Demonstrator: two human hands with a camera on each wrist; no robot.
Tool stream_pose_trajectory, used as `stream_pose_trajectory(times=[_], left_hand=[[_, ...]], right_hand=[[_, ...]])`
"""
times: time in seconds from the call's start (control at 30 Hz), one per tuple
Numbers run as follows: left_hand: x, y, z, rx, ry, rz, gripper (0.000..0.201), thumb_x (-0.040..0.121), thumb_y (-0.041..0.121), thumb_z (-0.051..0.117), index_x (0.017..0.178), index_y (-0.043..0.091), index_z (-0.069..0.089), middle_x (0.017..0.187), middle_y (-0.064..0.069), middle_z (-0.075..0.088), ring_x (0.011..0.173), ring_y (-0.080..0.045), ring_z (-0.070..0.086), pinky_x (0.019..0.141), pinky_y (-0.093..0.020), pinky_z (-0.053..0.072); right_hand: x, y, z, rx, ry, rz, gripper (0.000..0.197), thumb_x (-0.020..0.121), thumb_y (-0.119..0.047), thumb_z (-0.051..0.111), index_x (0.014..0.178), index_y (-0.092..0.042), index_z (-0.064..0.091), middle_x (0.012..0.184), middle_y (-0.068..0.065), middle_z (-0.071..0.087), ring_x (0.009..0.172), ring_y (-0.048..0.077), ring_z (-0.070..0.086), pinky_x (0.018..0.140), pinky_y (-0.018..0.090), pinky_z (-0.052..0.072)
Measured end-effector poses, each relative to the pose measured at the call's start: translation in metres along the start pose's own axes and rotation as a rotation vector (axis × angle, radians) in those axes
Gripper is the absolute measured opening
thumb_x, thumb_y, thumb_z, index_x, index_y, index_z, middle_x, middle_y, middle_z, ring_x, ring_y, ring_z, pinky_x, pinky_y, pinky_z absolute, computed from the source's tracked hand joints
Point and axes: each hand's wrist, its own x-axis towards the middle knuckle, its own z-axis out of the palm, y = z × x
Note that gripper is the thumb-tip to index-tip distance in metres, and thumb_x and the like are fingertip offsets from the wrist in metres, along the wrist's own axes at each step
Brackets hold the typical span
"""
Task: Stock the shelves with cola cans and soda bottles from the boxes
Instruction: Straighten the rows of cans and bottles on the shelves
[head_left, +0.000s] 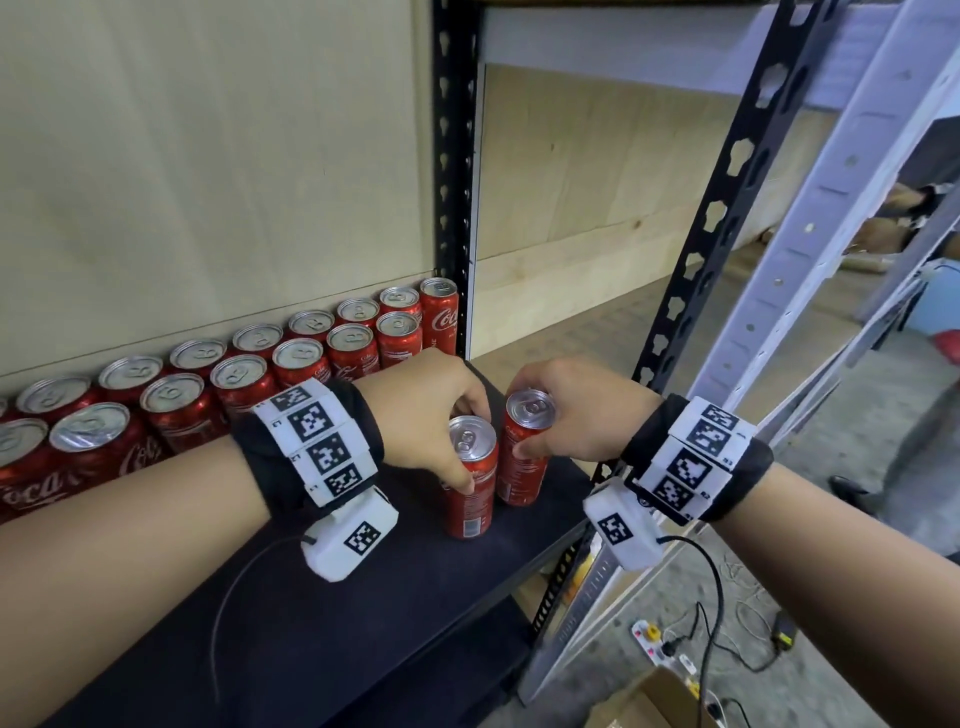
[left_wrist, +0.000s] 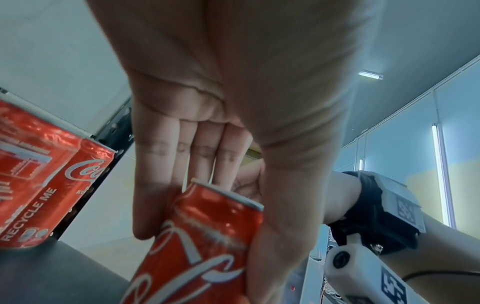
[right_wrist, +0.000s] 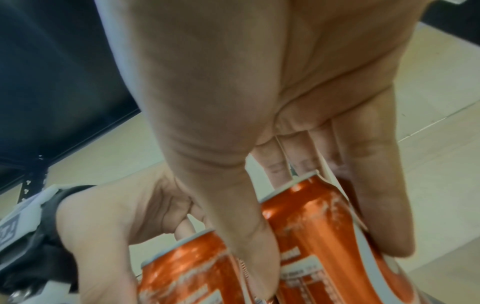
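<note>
Two slim red cola cans stand side by side on the dark shelf board (head_left: 363, 634). My left hand (head_left: 441, 415) grips the nearer can (head_left: 475, 499) from above, thumb on its front and fingers behind the rim. My right hand (head_left: 571, 415) grips the other can (head_left: 522, 467) the same way. In the left wrist view my left hand (left_wrist: 207, 144) holds its can (left_wrist: 202, 242) between thumb and fingers. In the right wrist view my right hand (right_wrist: 272, 144) holds its can (right_wrist: 319, 236), with the left hand's can (right_wrist: 187, 273) beside it.
Two rows of cola cans (head_left: 218, 384) line the back of the shelf to the left. A black upright post (head_left: 454, 182) stands behind the hands, and another slotted post (head_left: 717, 218) rises on the right. Below right lie a cardboard box (head_left: 649, 701), a power strip (head_left: 660, 644) and cables.
</note>
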Motion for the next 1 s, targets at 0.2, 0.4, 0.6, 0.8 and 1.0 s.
stream_pose_trajectory(times=[0.2, 0.4, 0.6, 0.8, 1.0], left_hand=[[0.007, 0.006, 0.007, -0.048, 0.036, 0.013, 0.057, 0.055, 0.042, 0.096, 0.103, 0.023, 0.074, 0.094, 0.012, 0.074, 0.083, 0.001, 0.068, 0.077, -0.027, 0.06], [0.014, 0.008, 0.012, -0.073, 0.036, 0.021, 0.059, 0.055, 0.04, 0.097, 0.106, 0.022, 0.074, 0.094, 0.012, 0.075, 0.081, 0.002, 0.068, 0.075, -0.022, 0.059], [0.018, 0.008, 0.011, -0.146, 0.01, 0.002, 0.057, 0.053, 0.037, 0.099, 0.102, 0.021, 0.074, 0.089, 0.011, 0.076, 0.078, 0.002, 0.07, 0.074, -0.024, 0.061], [0.021, 0.007, 0.013, -0.154, 0.018, -0.02, 0.059, 0.05, 0.041, 0.1, 0.098, 0.022, 0.071, 0.083, 0.012, 0.074, 0.074, 0.002, 0.069, 0.071, -0.023, 0.061], [0.024, 0.012, 0.017, -0.168, 0.019, -0.014, 0.058, 0.048, 0.042, 0.1, 0.095, 0.023, 0.071, 0.082, 0.01, 0.073, 0.072, 0.0, 0.069, 0.067, -0.022, 0.06]], right_hand=[[0.0, 0.003, -0.003, -0.064, -0.023, 0.01, 0.056, 0.071, -0.042, 0.088, 0.12, -0.024, 0.065, 0.111, -0.005, 0.068, 0.096, 0.016, 0.063, 0.082, 0.033, 0.054], [-0.002, 0.004, -0.009, -0.116, -0.091, 0.011, 0.066, 0.067, -0.036, 0.092, 0.125, -0.025, 0.062, 0.112, -0.006, 0.064, 0.099, 0.017, 0.062, 0.086, 0.038, 0.056], [0.0, 0.003, -0.011, -0.185, -0.118, -0.029, 0.059, 0.069, -0.036, 0.09, 0.121, -0.023, 0.065, 0.11, -0.004, 0.067, 0.095, 0.019, 0.063, 0.085, 0.04, 0.056], [0.001, 0.002, -0.012, -0.185, -0.14, -0.033, 0.061, 0.071, -0.04, 0.088, 0.125, -0.023, 0.063, 0.111, -0.004, 0.067, 0.094, 0.019, 0.063, 0.082, 0.038, 0.056], [-0.001, 0.0, -0.015, -0.182, -0.135, -0.032, 0.046, 0.071, -0.028, 0.087, 0.113, -0.02, 0.07, 0.1, -0.002, 0.07, 0.084, 0.018, 0.064, 0.072, 0.032, 0.055]])
